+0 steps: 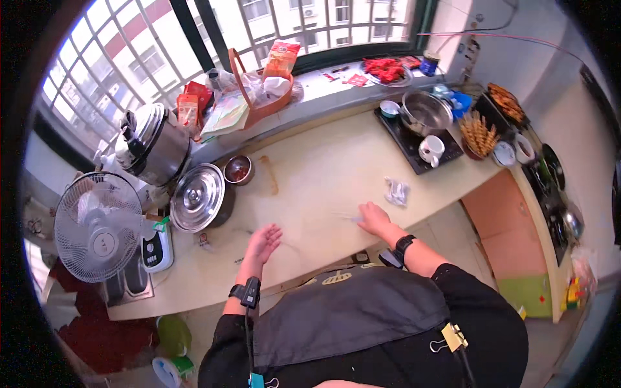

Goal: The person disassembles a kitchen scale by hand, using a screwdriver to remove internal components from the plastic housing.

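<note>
My left hand [264, 242] hovers over the front part of the cream countertop [304, 213], its fingers apart and nothing in them. To its right, my right hand [374, 218] is closed low over the counter. A thin, pale, see-through streak [349, 216] shows at its fingertips, too faint to name. Just beyond that hand lies a small crumpled clear plastic packet [396, 192] with whitish contents. Nearest my left hand, farther back, stand a lidded steel pot [198, 197] and a small steel bowl [239, 170] with something reddish inside.
A fan [98, 226] and a pressure cooker [154, 143] stand at left. Beneath the barred window sits a basket [275, 103] of packages. At back right, a black cooktop [414, 152] bears a steel pot [427, 112] and white mug [431, 150], beside a bowl of skewers [479, 132].
</note>
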Demonstrator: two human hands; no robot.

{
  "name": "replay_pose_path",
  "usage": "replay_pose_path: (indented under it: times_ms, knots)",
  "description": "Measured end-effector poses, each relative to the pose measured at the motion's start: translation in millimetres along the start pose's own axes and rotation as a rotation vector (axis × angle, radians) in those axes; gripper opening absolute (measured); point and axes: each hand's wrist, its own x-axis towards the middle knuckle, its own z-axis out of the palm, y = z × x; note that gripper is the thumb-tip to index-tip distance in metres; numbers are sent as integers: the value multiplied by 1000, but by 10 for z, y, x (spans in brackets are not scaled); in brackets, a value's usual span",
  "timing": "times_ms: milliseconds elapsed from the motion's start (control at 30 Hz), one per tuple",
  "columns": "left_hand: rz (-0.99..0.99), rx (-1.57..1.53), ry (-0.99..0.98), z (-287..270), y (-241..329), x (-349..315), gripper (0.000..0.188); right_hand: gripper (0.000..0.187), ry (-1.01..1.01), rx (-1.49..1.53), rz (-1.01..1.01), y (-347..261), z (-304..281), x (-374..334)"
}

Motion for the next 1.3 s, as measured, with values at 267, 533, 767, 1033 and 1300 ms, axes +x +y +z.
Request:
replay_pose_path:
  times_ms: [267, 533, 767, 1033, 1300]
  knots:
    - [191, -144, 191, 768, 177, 194, 25, 24, -217, 303, -96, 456, -12, 685]
    - [-113, -318, 259, 1225, -626, -180, 29, 21, -138, 1064, 144, 921, -506, 2538]
    - [48, -362, 349, 1110, -393, -302, 33, 38, 252, 1036, -42, 141, -1615, 4279]
    - [67, -359, 358, 689, -379, -379, 31, 31, -575, 936, -1188, -1955, -2295, 1697]
    - [228, -444, 258, 286, -37, -153, 26, 34, -1006, 635, -1917, -3236, -2482, -36]
